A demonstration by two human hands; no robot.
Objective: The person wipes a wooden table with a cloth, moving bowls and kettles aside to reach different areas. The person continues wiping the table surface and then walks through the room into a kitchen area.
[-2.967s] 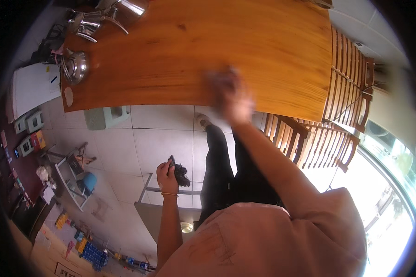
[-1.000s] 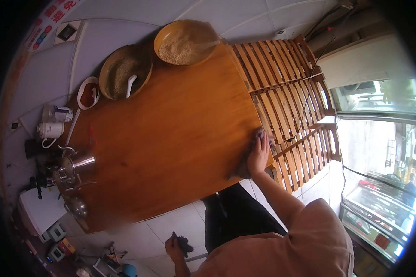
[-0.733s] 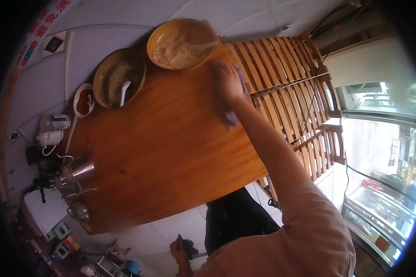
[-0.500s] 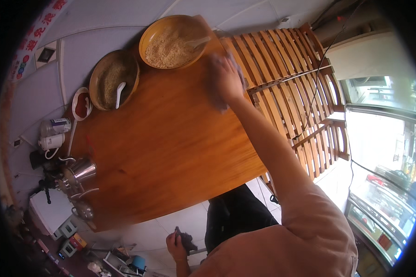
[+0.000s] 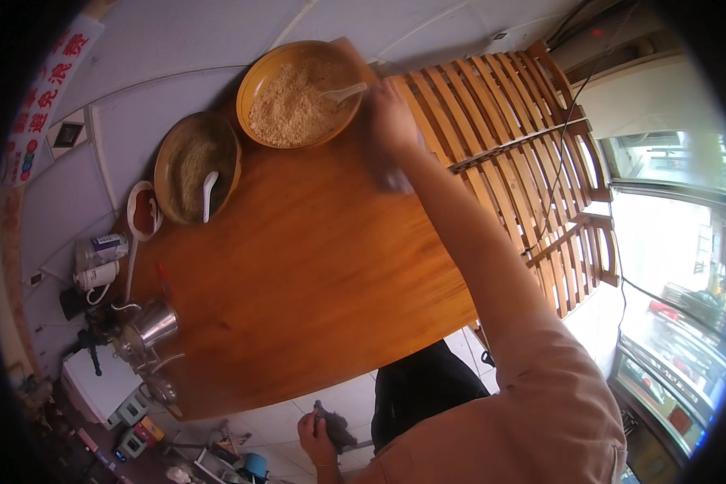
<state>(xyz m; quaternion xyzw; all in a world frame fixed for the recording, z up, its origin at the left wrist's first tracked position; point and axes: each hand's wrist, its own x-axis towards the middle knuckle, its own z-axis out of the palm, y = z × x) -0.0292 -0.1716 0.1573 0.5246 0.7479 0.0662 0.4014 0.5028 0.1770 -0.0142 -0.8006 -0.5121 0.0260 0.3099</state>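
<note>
My right hand (image 5: 394, 121) is at the right end of the brown wooden table (image 5: 298, 282), pressed over a greyish-purple cloth (image 5: 394, 179). Both are smeared by motion, and the fingers are partly hidden. Just left of this hand is a yellow bowl (image 5: 292, 109) of pale crumbly grains with a light spoon (image 5: 345, 92) in it. Low in the view, beyond the near table edge, my left hand (image 5: 315, 442) is closed around a dark, crumpled cloth (image 5: 337, 431). It hangs above the tiled floor, apart from the table.
Along the wall side are a brown bowl (image 5: 192, 173) with a white spoon (image 5: 209, 194), a small dish of red seasoning (image 5: 143, 214), a white mug (image 5: 97, 274) and metal pots (image 5: 155, 324). Slatted wooden chairs (image 5: 492, 113) adjoin the table's right end.
My right hand and the cloth have shifted slightly along the table's right end, closer to the yellow bowl. The left hand still grips its cloth. The whole view has tilted a little.
</note>
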